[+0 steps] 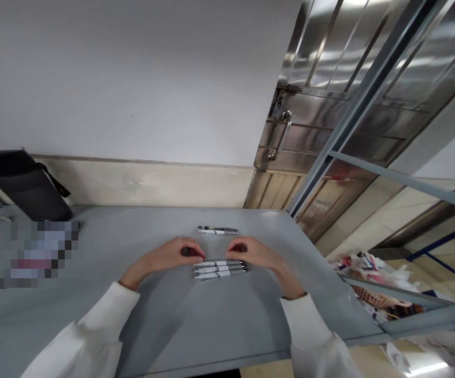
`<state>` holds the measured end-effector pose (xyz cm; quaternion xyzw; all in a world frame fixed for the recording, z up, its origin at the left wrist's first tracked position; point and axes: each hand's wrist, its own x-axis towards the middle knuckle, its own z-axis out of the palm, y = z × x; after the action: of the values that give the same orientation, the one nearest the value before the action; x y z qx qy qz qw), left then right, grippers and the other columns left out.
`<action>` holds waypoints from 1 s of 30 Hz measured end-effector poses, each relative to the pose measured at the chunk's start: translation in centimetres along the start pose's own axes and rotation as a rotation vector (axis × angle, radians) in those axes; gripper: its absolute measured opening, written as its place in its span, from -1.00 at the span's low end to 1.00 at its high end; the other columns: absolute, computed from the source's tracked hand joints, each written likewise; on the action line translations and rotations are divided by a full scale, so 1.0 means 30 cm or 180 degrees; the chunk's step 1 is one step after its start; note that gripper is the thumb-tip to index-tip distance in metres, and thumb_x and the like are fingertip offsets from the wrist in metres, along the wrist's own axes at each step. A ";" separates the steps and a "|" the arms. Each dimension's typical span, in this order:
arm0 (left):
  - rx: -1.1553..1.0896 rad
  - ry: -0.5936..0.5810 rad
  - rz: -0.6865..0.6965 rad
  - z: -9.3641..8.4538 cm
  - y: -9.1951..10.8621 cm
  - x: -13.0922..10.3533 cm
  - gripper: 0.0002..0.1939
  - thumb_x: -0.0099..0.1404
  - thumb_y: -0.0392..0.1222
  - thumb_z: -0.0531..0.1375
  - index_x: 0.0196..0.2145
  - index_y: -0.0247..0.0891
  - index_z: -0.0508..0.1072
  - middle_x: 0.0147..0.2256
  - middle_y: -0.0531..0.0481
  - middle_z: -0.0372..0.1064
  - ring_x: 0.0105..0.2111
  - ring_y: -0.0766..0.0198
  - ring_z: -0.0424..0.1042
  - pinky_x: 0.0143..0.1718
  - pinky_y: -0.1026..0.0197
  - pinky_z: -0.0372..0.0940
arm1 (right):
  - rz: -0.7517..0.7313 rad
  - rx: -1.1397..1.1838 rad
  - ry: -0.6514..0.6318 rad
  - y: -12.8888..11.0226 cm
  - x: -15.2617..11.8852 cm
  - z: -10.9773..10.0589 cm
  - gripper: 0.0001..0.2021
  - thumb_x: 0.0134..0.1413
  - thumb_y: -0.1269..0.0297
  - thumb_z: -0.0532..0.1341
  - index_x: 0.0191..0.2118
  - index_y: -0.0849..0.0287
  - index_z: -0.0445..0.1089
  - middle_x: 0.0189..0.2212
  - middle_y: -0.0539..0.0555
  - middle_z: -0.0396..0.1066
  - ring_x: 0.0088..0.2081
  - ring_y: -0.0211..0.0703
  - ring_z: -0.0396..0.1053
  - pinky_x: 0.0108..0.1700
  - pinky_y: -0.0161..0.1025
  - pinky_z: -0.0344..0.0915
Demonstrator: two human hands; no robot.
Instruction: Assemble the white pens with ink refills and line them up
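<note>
Two bare hands, mine, in white cuffs (122,300). Left hand (162,256): arched, thumb and fingers curled toward one another by the left end of the near row; whether the tips pinch a barrel or merely touch it, I cannot tell. Right hand (257,253): mirrored pose, tips curled in above the right part of that row; grip equally unclear to me.

Near row of pens (219,273): at least three, side by side on the table (204,325), roughly parallel, ends a little uneven. Slim straight barrels, white with silvery and dark parts, smooth, probably plastic. Far pens (217,231): two or so, white and dark, lying beyond my fingers, nearer the wall (133,79).

Handling note: light, even contact at both ends should serve best; pressing one end alone could skew a barrel, and rounded sides may roll against neighbours.

Surroundings: table top grey, flat, faintly glossy. Black case (34,189), soft-looking, strapped. Pixelated item (40,257), unreadable. Steel door (318,118), shiny, ribbed, with a bar handle (285,137).
</note>
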<state>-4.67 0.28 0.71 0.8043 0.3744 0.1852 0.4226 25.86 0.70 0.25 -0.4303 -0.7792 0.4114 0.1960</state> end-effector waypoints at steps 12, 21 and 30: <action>0.0906 0.1330 0.0556 0.030 -0.098 0.058 -0.76 0.50 -0.14 0.14 0.03 -0.05 0.55 0.08 -0.07 0.53 0.09 0.04 0.43 0.10 -0.05 0.37 | -0.0134 -0.0915 0.1752 0.047 0.035 -0.012 -0.83 0.34 0.25 0.17 -0.24 0.08 0.51 -0.24 0.11 0.53 -0.19 -0.01 0.47 -0.09 -0.09 0.38; 0.1336 0.1325 0.0616 0.059 -0.132 0.064 -0.71 0.50 -0.24 0.12 0.12 -0.05 0.45 0.16 0.01 0.49 0.17 0.07 0.35 0.28 -0.10 0.25 | -0.0093 -0.1118 0.1653 0.066 0.039 0.010 -0.88 0.32 0.36 0.21 -0.19 0.02 0.50 -0.16 0.12 0.55 -0.04 0.06 0.49 0.06 -0.01 0.40; 0.1393 0.1220 0.0594 0.065 -0.118 0.064 -0.74 0.51 -0.24 0.12 0.10 -0.07 0.46 0.07 -0.03 0.50 0.10 0.04 0.36 0.24 -0.07 0.26 | -0.0143 -0.1049 0.1422 0.077 0.051 0.019 -0.94 0.29 0.31 0.28 -0.18 -0.02 0.48 -0.14 0.13 0.53 0.02 0.15 0.43 0.12 0.11 0.36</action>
<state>-3.80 1.96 -3.33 0.8576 0.4029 0.2864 0.1421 25.81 2.38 -2.04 -0.5190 -0.7824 0.1695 0.2994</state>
